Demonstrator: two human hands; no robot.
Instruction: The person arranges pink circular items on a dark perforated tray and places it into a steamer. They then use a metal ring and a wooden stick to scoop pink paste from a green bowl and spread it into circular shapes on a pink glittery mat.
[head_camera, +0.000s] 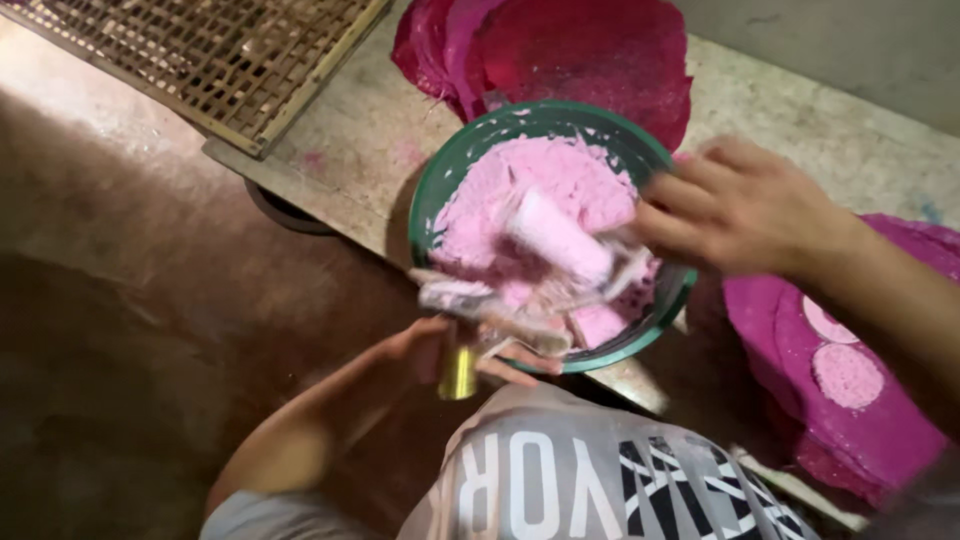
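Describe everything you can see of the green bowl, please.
The green bowl is round and looks like plastic, with a dark green rim and pale smears on its inner wall. It is almost full of pink powdery paste, and a pale pink roll with blurred scraps lies on top. It sits upright at the edge of a stained slab, partly overhanging it. The right hand reaches over its right rim; the left hand, with a small brass-coloured cylinder, is just below its near rim. Magenta sheets lie behind it.

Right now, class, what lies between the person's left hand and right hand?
In the head view, the pink powder in the green bowl, with a blurred pink-coated cloth or wrapper, lies between left hand and right hand.
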